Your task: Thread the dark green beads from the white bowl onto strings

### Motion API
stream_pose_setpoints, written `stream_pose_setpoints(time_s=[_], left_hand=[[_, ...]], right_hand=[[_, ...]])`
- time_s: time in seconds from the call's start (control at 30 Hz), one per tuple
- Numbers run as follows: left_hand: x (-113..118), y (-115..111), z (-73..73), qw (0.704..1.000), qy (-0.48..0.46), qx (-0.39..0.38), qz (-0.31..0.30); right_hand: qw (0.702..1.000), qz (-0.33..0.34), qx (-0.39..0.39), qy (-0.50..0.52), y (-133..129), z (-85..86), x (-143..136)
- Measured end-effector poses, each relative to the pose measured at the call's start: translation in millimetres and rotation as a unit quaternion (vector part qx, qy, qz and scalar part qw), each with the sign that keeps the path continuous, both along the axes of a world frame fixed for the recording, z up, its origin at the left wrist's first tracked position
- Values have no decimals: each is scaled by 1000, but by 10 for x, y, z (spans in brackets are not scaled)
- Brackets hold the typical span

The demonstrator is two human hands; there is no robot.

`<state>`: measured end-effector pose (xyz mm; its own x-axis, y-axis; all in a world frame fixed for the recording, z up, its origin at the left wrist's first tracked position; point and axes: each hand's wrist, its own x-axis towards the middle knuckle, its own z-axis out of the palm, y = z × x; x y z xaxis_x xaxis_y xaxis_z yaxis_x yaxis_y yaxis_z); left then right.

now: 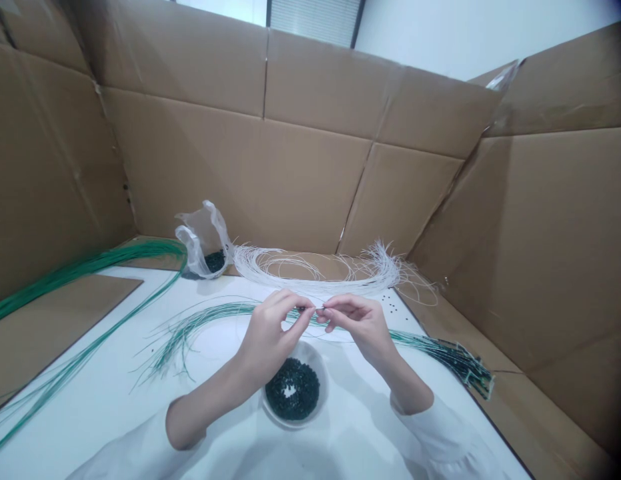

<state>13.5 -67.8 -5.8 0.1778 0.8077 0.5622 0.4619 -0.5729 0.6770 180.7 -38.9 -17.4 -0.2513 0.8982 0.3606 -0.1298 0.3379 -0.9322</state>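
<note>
Above the bowl, my left hand (273,327) and my right hand (360,323) meet almost fingertip to fingertip, both in a pinch. A small dark bead (301,309) shows at the left fingertips. The right thumb and forefinger close on a thin strand, whose short pale bit (318,307) bridges the gap between the hands. Its full course is too fine to follow. Just below stands a white bowl (321,400) of small dark green beads (303,402), partly covered by the left forearm. Behind the hands, a bundle of thin green wires (215,312) runs across the table.
Dark beaded ends (465,367) of the green bundle lie at the right edge. A coil of white strands (310,287) lies at the back, beside a plastic bag (205,240) with dark beads. More green wires (90,267) lie left. Cardboard walls (230,167) enclose the table (215,440).
</note>
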Motion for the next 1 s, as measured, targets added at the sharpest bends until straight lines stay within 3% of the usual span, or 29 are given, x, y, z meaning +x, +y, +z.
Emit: stream_pose_setpoints(time_s=[0.77,1.0], left_hand=[[3,-2,1,1000,15,10,1],[-1,18,-17,1000,28,-5,-7]], right_hand=[[1000,-3,1,-2,4,-5,2],[998,-6,35,-56,-13,-12,-4]])
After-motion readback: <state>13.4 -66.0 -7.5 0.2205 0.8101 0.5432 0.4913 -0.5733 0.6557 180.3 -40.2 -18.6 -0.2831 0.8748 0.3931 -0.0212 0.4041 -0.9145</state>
